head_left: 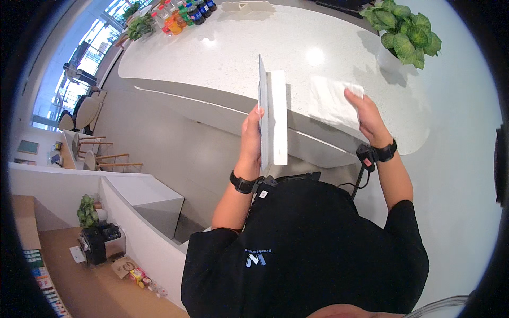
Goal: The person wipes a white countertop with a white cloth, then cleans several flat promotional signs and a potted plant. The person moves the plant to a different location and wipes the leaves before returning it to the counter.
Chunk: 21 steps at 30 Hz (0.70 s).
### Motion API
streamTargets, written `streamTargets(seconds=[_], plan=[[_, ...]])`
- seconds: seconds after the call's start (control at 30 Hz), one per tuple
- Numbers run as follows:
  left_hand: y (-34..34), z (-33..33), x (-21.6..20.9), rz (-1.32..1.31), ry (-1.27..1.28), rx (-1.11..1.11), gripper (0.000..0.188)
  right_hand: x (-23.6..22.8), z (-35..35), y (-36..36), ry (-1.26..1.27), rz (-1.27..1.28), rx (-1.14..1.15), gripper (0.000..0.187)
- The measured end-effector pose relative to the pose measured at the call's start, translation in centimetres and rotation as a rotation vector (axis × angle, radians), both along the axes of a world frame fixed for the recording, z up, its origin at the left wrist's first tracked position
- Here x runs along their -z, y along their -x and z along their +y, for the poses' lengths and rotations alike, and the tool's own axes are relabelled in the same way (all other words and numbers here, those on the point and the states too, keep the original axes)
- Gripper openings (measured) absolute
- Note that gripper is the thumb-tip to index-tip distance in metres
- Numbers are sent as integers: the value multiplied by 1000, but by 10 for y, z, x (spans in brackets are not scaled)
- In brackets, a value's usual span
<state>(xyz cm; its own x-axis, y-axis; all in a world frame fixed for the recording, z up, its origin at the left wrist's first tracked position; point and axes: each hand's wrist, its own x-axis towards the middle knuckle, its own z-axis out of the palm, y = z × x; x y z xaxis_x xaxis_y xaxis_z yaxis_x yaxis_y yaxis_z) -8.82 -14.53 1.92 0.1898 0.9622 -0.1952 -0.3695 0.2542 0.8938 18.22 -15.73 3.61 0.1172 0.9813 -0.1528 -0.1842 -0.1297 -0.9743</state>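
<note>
Left hand (252,139) grip holding upright white board (273,117); right hand (367,117) flat on white cloth (331,100), counter (222,58)

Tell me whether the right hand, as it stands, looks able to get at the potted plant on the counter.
Probably yes. The right hand rests on a white cloth on the counter, and the potted plant stands just beyond it, with only bare countertop between.

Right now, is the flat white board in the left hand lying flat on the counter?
No: the left hand holds the white board upright on edge above the counter.
</note>
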Motion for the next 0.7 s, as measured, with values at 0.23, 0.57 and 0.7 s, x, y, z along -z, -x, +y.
streamTargets(seconds=[0.23, 0.57, 0.7], plan=[[4, 1, 7, -59, 69, 66, 51, -18, 43, 55, -726, -828, 16, 42], [1, -13, -7, -91, -3, 55, 60, 23, 48, 80, -864, -1425, -493, 70], [-1, -16, -15, -56, 36, 13, 59, 27, 39, 83, -881, -1447, -565, 64]])
